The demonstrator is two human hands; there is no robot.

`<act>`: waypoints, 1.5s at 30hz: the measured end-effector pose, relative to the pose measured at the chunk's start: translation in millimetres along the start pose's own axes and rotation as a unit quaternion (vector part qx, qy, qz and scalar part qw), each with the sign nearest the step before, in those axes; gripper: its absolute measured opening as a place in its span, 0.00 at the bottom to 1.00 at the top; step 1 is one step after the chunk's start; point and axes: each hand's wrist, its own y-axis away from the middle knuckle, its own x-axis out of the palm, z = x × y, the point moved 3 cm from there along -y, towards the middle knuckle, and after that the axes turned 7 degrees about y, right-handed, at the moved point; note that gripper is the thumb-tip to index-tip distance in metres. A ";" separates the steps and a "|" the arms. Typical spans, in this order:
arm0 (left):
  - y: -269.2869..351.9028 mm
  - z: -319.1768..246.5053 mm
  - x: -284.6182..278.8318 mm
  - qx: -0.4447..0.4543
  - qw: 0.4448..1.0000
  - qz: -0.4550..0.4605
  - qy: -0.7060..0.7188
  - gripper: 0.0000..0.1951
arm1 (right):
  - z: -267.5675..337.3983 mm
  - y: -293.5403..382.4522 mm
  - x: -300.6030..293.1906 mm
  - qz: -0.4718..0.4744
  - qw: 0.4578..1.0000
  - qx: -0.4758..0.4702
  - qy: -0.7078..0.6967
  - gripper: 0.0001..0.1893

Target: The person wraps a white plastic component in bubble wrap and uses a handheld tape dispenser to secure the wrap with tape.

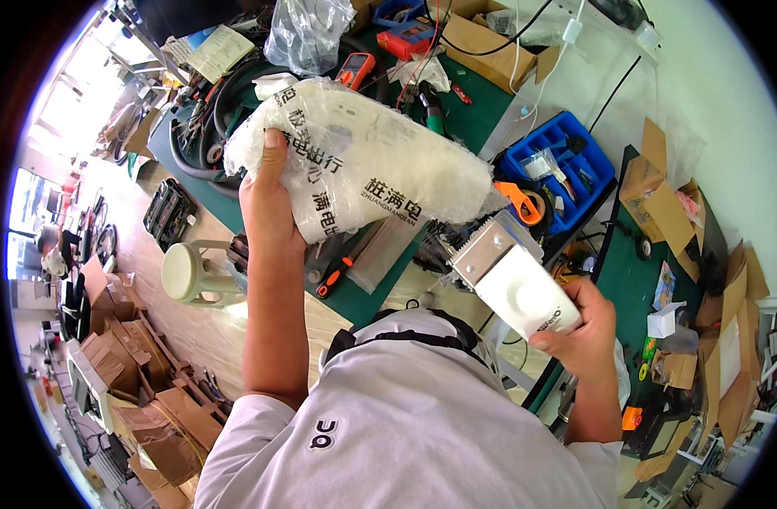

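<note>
My left hand (267, 191) grips the left end of a bubble-wrapped package (375, 159) bound with printed clear tape, its thumb on top. In my right hand (579, 331) is a white handheld tape dispenser (522, 292) with a toothed metal edge, held by its lower end. The dispenser's toothed end is near the package's right end; whether a strip of tape joins them I cannot tell. Below the package, a screwdriver with an orange and black handle (335, 278) lies on the green mat beside a clear plastic bag (388, 251).
A blue compartment tray (557, 172) of small parts stands right, near orange-handled scissors (520, 202). Behind the package lie a red multimeter (355, 70), cables and an open cardboard box (490, 48). A pale green stool (181, 273) stands on the floor at left. A person (54, 248) is far left.
</note>
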 end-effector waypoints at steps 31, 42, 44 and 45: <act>58.1 180.1 -111.3 -0.244 0.941 -0.233 -0.009 0.26 | -189.7 -4.9 140.8 -0.041 0.980 0.193 0.020 0.33; 47.5 202.8 -129.9 -0.293 0.918 -0.224 -0.144 0.33 | -190.4 -7.8 140.9 -0.015 0.973 0.217 0.078 0.33; 54.2 197.1 -131.6 -0.241 0.896 -0.199 -0.315 0.38 | -187.0 -7.1 142.6 -0.010 0.971 0.216 0.099 0.33; 61.5 195.2 -139.8 -0.183 0.852 -0.185 -0.454 0.41 | -184.5 -6.5 142.3 -0.006 0.970 0.220 0.100 0.33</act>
